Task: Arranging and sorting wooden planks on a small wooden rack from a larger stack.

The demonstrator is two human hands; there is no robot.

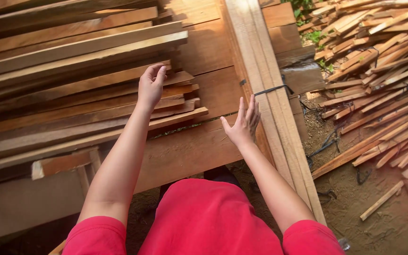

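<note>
- My left hand (151,87): fingers loosely curled and held together, resting on the ends of the stacked wooden slats (86,101); it lies on them and grips nothing.
- My right hand (243,123): open, fingers spread apart and pointing up, palm turned toward the left; it holds nothing and hovers above the wide board (190,151), just beside the long bundle of planks (265,89).
- Stacked wooden slats: a loose, uneven pile lying across the surface, running from the left edge of the view to their ends under my left hand; several ends stick out unevenly, so I judge the pile is not yet squared up.
- Wide board: lies flat beneath the slats and forms the surface nearest my body.
- Long bundle of planks: runs from the top of the view down toward my right side, tied round with a dark strap (272,89); this one looks finished, being already bound.
- Heap of offcuts (378,80): thin strips piled on the dirt ground (355,203) well apart to the right, some tied in bunches, some loose.
- Hard to make out: my red shirt (208,222) covers what lies below the board's near edge; the slats' far ends are cut off at the left; whether my left fingertips press down or merely touch I cannot tell.
</note>
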